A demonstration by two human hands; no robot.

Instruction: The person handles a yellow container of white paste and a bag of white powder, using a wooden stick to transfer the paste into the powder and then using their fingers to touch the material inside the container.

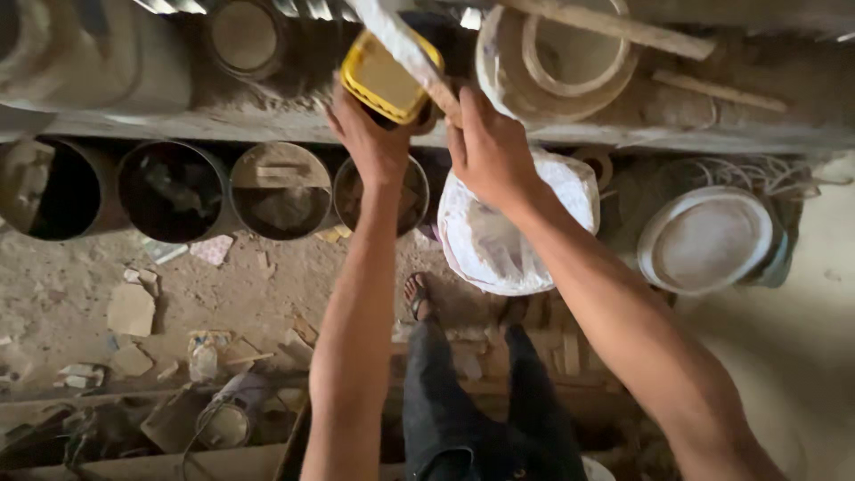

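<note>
Both arms are reaching up and away toward a dusty ledge (267,120) at the far side of the scene. The left hand (370,134) is gripping the near edge of a yellow-rimmed container (383,80), which is sitting tilted at the ledge's edge. The right hand (490,147) is clenching around a pale, plaster-caked stick (405,44) that is slanting up and to the left across the container's far right corner, so the two things are overlapping there. Just right of the hands, a large whitish ring-shaped mould (557,62) is crowding the ledge, with a long wooden batten (614,27) lying across its top. Beneath the right wrist a white plastic bag (499,240) is bulging out, partly hidden by the forearm. Below the ledge, a row of round dark tins (174,191) is lying on its side with the openings facing this way, and the rightmost one is half covered by the left forearm. To the right, a round white lid (704,239) is resting near coiled wire (757,174). On the near dirt floor (71,294), scraps of cardboard and rubble are lying scattered, and the person's sandalled foot (417,296) is showing between the arms.
</note>
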